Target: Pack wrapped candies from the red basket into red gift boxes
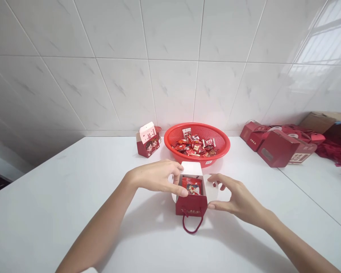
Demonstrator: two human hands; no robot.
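Loosely, hands (157, 176) (241, 197) half-curled astride red box (191, 204), left thumb (179, 190) over rim (198, 196), right fingers (220, 178) touching flap (211, 192), grip unclear

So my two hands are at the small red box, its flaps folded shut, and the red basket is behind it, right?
Not quite: in the head view the flaps stand open, showing a red packet inside the small red box. The rest is right.

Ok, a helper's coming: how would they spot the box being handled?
On the white table, find the red basket. Nearer the wearer, a red box sits between left hand and right hand; unlike other boxes, it visibly contains a red packet.
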